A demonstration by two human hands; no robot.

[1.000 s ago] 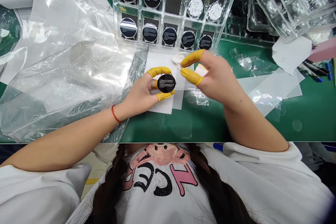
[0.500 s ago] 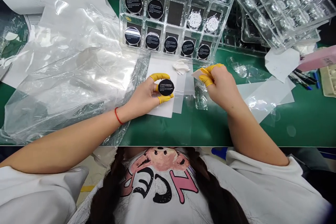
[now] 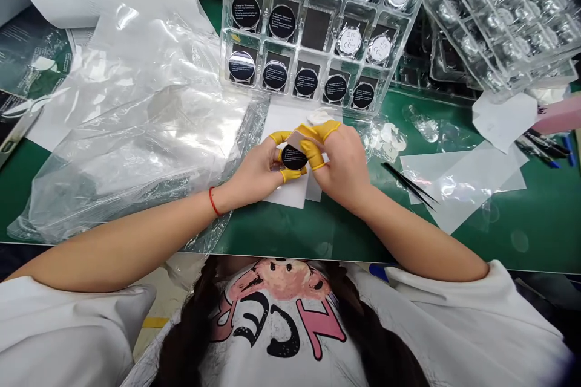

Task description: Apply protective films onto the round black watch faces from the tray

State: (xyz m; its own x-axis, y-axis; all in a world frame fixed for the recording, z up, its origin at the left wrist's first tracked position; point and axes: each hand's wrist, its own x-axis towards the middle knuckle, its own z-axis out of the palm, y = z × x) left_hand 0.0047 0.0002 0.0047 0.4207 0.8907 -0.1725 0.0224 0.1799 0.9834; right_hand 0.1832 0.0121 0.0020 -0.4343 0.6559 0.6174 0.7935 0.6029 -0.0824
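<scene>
Yellow finger covers are on both hands. My left hand grips a round black watch piece by its edges, its printed face up. Pinched in my right hand is a small pale card or pad, which overlaps the upper right of the watch face; whether they touch is unclear. Beneath the hands lie white sheets on the green table. Behind them stands a clear compartment tray with round watch pieces, some black-faced, others silver with printed marks; one middle compartment shows only a dark pad.
Large clear plastic bags cover the left side. Black tweezers and translucent sheets lie to the right. Stacked trays stand at the back right, near pens and a pink object.
My right hand has moved left with the pale card, from beside the watch piece to over it. The tweezers now show on the right. The whole view has shifted slightly.
</scene>
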